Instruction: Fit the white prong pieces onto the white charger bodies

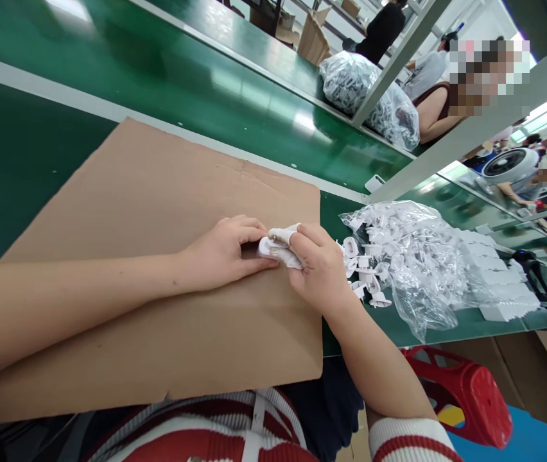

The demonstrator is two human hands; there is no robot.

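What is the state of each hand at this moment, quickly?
Left hand: closed, holding a small white part.
Right hand: closed, holding a white cloth against it.

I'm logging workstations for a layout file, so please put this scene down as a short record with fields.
Left hand: holds a small white part between thumb and fingers
Right hand: holds a white cloth against that part
Under the hands: a brown cardboard sheet on a green bench
Beside the right hand: loose white pieces and a clear plastic bag
On the floor side: a red stool
Unclear: what the white part is, as the fingers and cloth partly cover it
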